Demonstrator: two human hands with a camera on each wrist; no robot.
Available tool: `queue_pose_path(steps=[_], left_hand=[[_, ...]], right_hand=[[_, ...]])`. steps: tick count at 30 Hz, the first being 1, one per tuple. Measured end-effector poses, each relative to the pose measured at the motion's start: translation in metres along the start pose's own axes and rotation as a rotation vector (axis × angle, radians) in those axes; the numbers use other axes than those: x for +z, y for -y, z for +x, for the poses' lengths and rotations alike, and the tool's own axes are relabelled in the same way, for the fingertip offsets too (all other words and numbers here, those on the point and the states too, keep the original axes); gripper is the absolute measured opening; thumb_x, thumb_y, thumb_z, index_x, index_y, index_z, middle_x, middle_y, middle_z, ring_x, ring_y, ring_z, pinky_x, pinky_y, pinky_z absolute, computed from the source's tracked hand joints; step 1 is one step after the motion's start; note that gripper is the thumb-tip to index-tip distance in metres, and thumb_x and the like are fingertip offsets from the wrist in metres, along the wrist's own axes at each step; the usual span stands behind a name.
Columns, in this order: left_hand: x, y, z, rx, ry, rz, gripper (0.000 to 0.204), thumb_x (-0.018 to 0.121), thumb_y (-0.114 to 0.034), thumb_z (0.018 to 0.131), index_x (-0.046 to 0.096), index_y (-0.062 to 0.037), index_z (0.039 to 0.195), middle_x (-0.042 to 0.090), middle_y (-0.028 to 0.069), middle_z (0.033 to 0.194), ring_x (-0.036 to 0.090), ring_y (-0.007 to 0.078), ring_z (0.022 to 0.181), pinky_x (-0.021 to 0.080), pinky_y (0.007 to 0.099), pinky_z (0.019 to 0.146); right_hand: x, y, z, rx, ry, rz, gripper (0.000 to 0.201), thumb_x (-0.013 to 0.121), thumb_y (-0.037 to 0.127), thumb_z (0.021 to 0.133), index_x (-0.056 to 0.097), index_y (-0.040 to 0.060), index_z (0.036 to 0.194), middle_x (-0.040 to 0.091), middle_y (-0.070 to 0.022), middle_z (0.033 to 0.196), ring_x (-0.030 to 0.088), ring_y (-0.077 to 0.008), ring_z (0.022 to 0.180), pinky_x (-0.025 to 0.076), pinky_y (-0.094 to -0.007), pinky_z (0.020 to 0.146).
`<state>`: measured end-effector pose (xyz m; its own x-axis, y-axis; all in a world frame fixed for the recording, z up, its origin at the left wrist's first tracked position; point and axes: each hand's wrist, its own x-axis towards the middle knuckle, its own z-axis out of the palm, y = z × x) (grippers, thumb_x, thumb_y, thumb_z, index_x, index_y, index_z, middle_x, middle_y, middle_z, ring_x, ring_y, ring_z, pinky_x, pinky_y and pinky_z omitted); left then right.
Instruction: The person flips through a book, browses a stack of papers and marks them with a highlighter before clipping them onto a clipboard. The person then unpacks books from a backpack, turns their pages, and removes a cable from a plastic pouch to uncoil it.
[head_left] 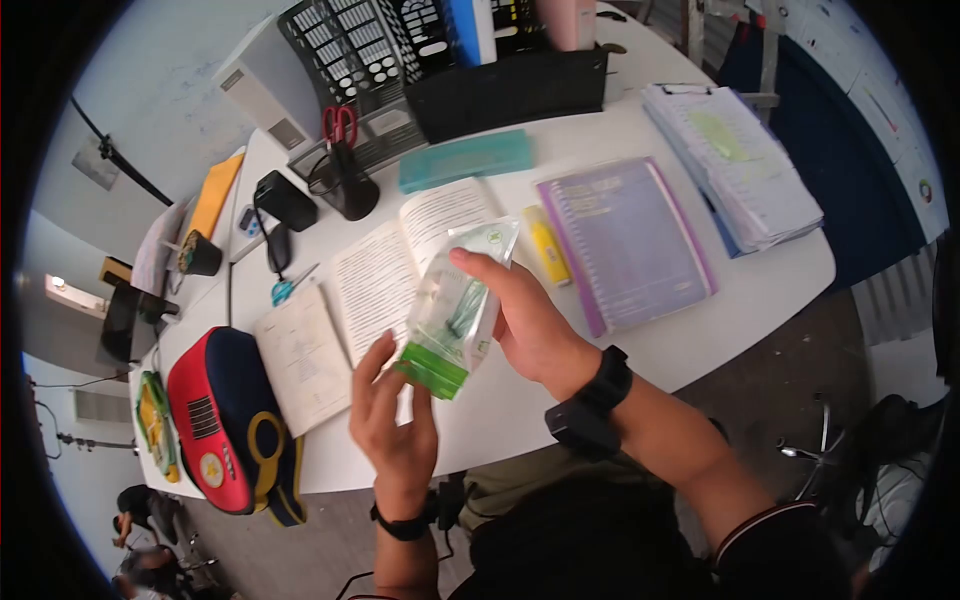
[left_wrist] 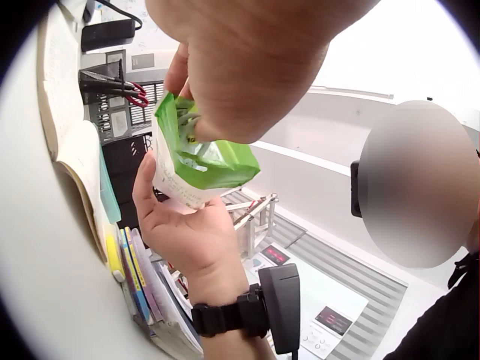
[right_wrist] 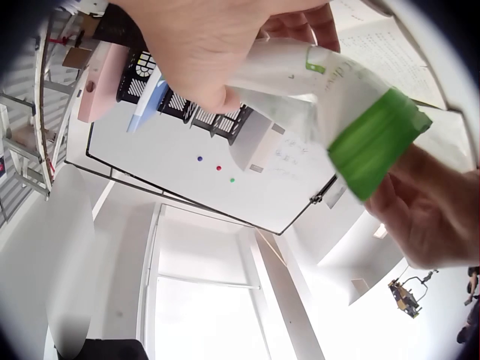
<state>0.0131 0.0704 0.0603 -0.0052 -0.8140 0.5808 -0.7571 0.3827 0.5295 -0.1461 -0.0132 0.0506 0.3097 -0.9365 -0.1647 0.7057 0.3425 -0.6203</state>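
A clear and white plastic pouch [head_left: 450,310] with a green band at its mouth is held tilted above the desk. My right hand [head_left: 535,325] grips its body, thumb across the front. At the green end, my left hand [head_left: 395,430] has its thumb and a finger at the rim, while another finger stands away from it. The pouch's mouth gapes in the left wrist view, where the left hand [left_wrist: 247,67] covers part of the green rim [left_wrist: 225,169]. Small greenish contents show through the plastic. Beneath the pouch lies an open book [head_left: 375,280], partly hidden by it.
A yellow highlighter [head_left: 547,245] and purple notebook [head_left: 630,240] lie to the right, with a paper stack [head_left: 740,165] beyond. On the left are a sketched notebook [head_left: 305,360] and red-and-navy bag [head_left: 235,420]. A pen holder [head_left: 345,185] and teal case [head_left: 465,160] stand behind.
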Motion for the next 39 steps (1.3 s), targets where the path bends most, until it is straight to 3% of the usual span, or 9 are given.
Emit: queue_pose_path(steps=[6,9,11,12,15,18,23,28,39], left_hand=[[-0.004,0.008,-0.015,-0.342,-0.221,-0.505,0.021,0.047,-0.019,0.106,0.050,0.0008,0.113,0.066,0.0184,0.114,0.069,0.0208,0.095,0.058,0.0303,0.076],[-0.007,0.012,-0.006,-0.543,-0.217,-0.718,0.021,0.049,-0.022,0.105,0.053,-0.0030,0.111,0.068,0.0111,0.103,0.071,0.0195,0.086,0.057,0.0272,0.067],[-0.002,0.021,0.004,-0.639,-0.199,-0.865,0.021,0.051,-0.024,0.104,0.055,-0.0042,0.110,0.068,0.0074,0.099,0.070,0.0195,0.083,0.055,0.0263,0.064],[0.002,0.024,0.012,-0.652,-0.186,-0.898,0.021,0.051,-0.024,0.104,0.056,-0.0041,0.110,0.068,0.0072,0.098,0.070,0.0193,0.082,0.055,0.0263,0.064],[0.016,0.038,0.036,-0.646,-0.102,-0.959,0.022,0.053,-0.025,0.103,0.057,-0.0036,0.107,0.067,0.0069,0.095,0.070,0.0184,0.080,0.055,0.0263,0.064],[0.033,0.060,0.059,-0.547,-0.023,-0.926,0.024,0.053,-0.026,0.104,0.059,-0.0031,0.105,0.066,0.0066,0.092,0.067,0.0155,0.075,0.054,0.0256,0.064],[0.054,0.079,0.075,-0.419,-0.005,-0.791,0.027,0.055,-0.027,0.103,0.059,-0.0006,0.108,0.065,0.0056,0.095,0.064,0.0123,0.084,0.053,0.0250,0.068],[0.065,0.077,0.066,0.022,-0.238,-0.083,0.029,0.079,-0.005,0.078,0.070,-0.0065,0.106,0.057,0.0131,0.134,0.042,0.0381,0.137,0.037,0.0462,0.110],[0.070,0.088,0.054,0.061,-0.206,-0.016,0.024,0.081,-0.002,0.072,0.076,-0.0087,0.095,0.061,0.0133,0.132,0.048,0.0379,0.133,0.044,0.0454,0.104]], right_hand=[[-0.028,0.062,0.030,-0.186,-0.267,0.054,0.033,0.064,0.032,0.094,0.062,0.0071,0.115,0.069,-0.0068,0.111,0.065,-0.0172,0.108,0.049,-0.0295,0.097],[-0.058,0.106,0.056,-0.346,-0.177,0.122,0.069,0.072,0.042,0.088,0.048,-0.0029,0.134,0.061,-0.0139,0.125,0.061,-0.0228,0.115,0.050,-0.0372,0.096],[-0.053,0.118,0.062,-0.039,-0.415,0.276,0.103,0.075,0.051,0.082,0.023,-0.0102,0.146,0.037,-0.0268,0.146,0.044,-0.0331,0.133,0.045,-0.0500,0.104],[-0.051,0.103,0.057,-0.039,-0.230,0.060,0.125,0.077,0.058,0.077,0.000,-0.0123,0.148,0.012,-0.0332,0.153,0.028,-0.0396,0.142,0.038,-0.0597,0.108],[-0.034,0.056,0.037,0.022,0.003,-0.315,0.083,0.071,0.050,0.087,0.037,-0.0018,0.143,0.051,-0.0201,0.136,0.053,-0.0257,0.125,0.047,-0.0431,0.103],[-0.011,0.038,0.032,-0.018,0.136,-0.508,0.052,0.066,0.039,0.095,0.054,0.0034,0.131,0.064,-0.0100,0.118,0.065,-0.0181,0.105,0.053,-0.0325,0.092],[-0.012,0.024,0.060,0.006,0.206,-0.759,0.036,0.062,0.026,0.099,0.060,-0.0014,0.122,0.066,-0.0094,0.114,0.068,-0.0163,0.093,0.057,-0.0275,0.082],[-0.011,-0.009,0.062,-0.269,-0.036,-0.662,0.032,0.062,0.016,0.099,0.060,-0.0059,0.122,0.067,-0.0101,0.109,0.066,-0.0130,0.095,0.057,-0.0286,0.085],[-0.017,-0.057,0.042,-0.429,-0.027,-0.727,0.037,0.059,0.006,0.099,0.054,-0.0042,0.134,0.064,-0.0103,0.122,0.061,-0.0119,0.106,0.049,-0.0242,0.090]])
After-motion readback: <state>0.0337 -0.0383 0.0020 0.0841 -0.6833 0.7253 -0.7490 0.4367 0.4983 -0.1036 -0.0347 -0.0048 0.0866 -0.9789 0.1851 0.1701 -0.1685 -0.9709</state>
